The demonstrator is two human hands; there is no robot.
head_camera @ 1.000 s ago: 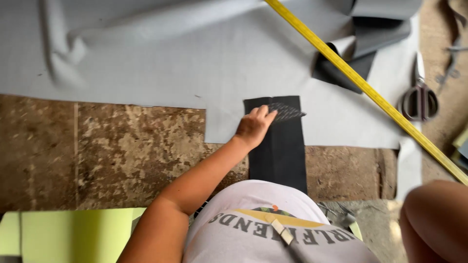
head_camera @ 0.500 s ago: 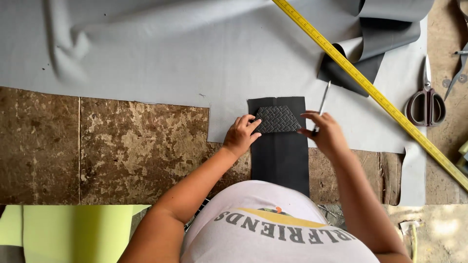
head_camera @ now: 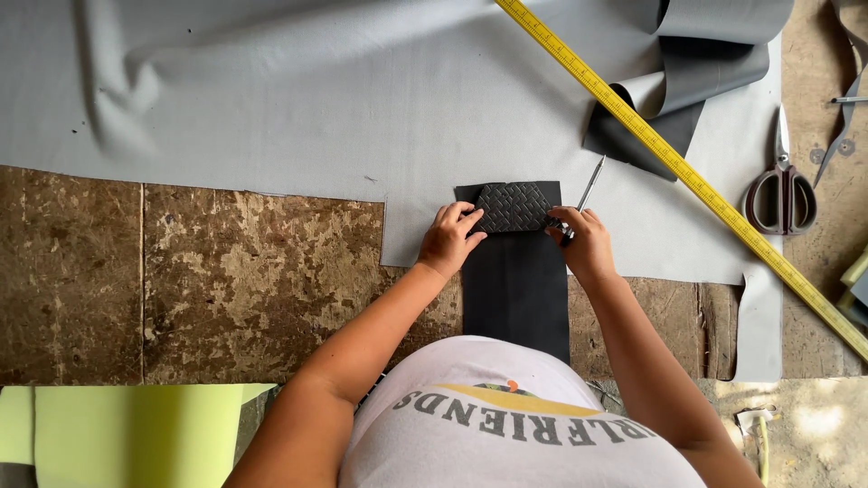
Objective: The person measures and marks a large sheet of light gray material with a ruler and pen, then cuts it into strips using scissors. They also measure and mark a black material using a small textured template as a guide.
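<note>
Head camera looks straight down on a person bent over a worn brown work surface (head_camera: 226,271), partly covered by a large grey sheet of material (head_camera: 316,99).

At the centre, a long black strip (head_camera: 515,289) lies lengthwise towards the person, its far end resting on the grey sheet. On that far end sits a small black piece with a woven pattern (head_camera: 513,206). The left hand (head_camera: 449,239) presses the patterned piece at its left edge, fingers curled down onto it. The right hand (head_camera: 586,240) steadies the right edge, its fingers closed around a thin pen-like metal tool (head_camera: 589,188) whose tip points away, onto the grey sheet.

A yellow measuring rule (head_camera: 669,158) runs diagonally across the upper right. Scissors (head_camera: 782,185) with dark handles lie beyond it, well apart from the hands. A curled grey and dark offcut (head_camera: 687,72) sits at the top right, and a pale green sheet (head_camera: 127,429) at the lower left.

To do this well, the patterned piece probably needs its edges square with the strip's end and sides, held flat and firm by the left hand so it cannot slip, while the tool traces close against its edge.
</note>
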